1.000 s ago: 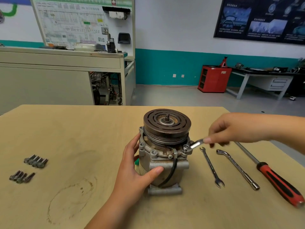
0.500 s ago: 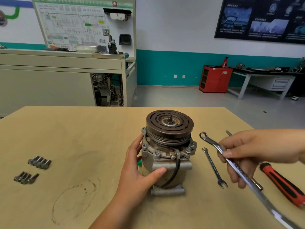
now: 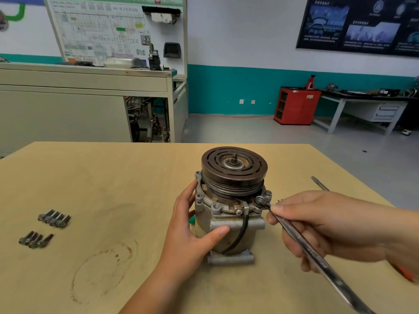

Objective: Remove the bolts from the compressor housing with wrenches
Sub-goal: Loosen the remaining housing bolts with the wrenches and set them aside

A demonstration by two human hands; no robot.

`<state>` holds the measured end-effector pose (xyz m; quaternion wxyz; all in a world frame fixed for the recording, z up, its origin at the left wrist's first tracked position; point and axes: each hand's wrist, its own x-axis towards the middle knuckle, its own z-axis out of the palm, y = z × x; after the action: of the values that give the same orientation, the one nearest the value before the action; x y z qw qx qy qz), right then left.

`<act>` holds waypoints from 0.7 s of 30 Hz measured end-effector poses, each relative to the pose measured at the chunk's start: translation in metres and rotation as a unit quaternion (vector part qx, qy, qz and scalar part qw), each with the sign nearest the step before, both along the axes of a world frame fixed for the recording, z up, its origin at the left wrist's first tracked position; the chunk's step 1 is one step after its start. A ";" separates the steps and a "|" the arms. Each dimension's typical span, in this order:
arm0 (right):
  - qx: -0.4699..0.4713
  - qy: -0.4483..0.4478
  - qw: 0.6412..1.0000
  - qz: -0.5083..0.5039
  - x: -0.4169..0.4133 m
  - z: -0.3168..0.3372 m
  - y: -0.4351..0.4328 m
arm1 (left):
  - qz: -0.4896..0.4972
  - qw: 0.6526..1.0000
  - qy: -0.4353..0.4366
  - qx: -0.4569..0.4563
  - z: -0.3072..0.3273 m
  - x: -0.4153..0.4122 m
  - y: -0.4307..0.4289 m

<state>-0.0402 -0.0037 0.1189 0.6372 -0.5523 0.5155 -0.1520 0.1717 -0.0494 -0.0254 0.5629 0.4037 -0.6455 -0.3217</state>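
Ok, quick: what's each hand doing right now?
Left hand: grips the compressor housing, thumb across its front.
Right hand: holds the wrench, ring end on a bolt.

Wooden table [image 3: 113, 177] carries compressor [image 3: 233, 177], loose bolts [image 3: 54, 218], screwdriver [image 3: 319, 183].

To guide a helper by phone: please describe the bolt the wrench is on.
On the tan table stands a grey compressor under a dark pulley. Bolts ring its rim. The wanted bolt is at the right, the only one inside the wrench ring.
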 end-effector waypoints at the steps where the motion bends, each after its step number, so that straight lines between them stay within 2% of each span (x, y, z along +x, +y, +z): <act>1: -0.023 0.075 0.995 0.058 -0.006 0.006 -0.006 | -0.001 1.000 0.001 0.001 0.000 0.000 0.000; 3: -0.100 0.237 0.957 0.134 -0.018 0.021 -0.020 | 0.000 1.000 0.003 0.002 0.000 0.000 0.000; 5: -0.226 0.369 0.889 0.146 -0.028 0.031 -0.035 | 0.000 1.000 0.002 0.001 0.000 0.000 0.000; 7: -0.344 0.419 0.831 0.126 -0.038 0.035 -0.048 | -0.003 1.000 0.005 0.003 0.000 0.000 0.000; 9: -0.385 0.429 0.811 0.106 -0.050 0.038 -0.058 | -0.005 1.000 0.009 0.003 -0.001 0.000 0.000; 10: -0.374 0.422 0.819 0.102 -0.057 0.040 -0.059 | -0.005 1.000 0.010 0.004 -0.002 0.000 0.000; 11: -0.347 0.397 0.844 0.097 -0.064 0.041 -0.057 | -0.005 1.000 0.009 0.003 -0.002 0.000 0.000; 12: -0.300 0.348 0.883 0.096 -0.070 0.040 -0.052 | -0.004 1.000 0.007 0.001 -0.002 0.000 0.000; 14: -0.194 0.200 0.954 0.111 -0.075 0.026 -0.041 | -0.003 1.000 0.006 -0.001 -0.002 -0.001 0.000; 15: -0.148 0.129 0.973 0.122 -0.073 0.017 -0.035 | -0.003 1.000 0.006 -0.001 -0.001 -0.001 0.000; 18: -0.030 -0.004 0.993 0.118 -0.050 -0.007 -0.017 | -0.004 1.000 0.008 -0.005 -0.003 0.000 0.000; 21: 0.016 -0.105 0.994 -0.003 -0.017 -0.014 0.004 | -0.005 1.000 0.008 -0.009 -0.003 0.000 -0.001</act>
<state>-0.0568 0.0007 0.1045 0.6962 -0.5211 0.4501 -0.2030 0.1714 -0.0500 -0.0281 0.5704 0.3927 -0.6458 -0.3215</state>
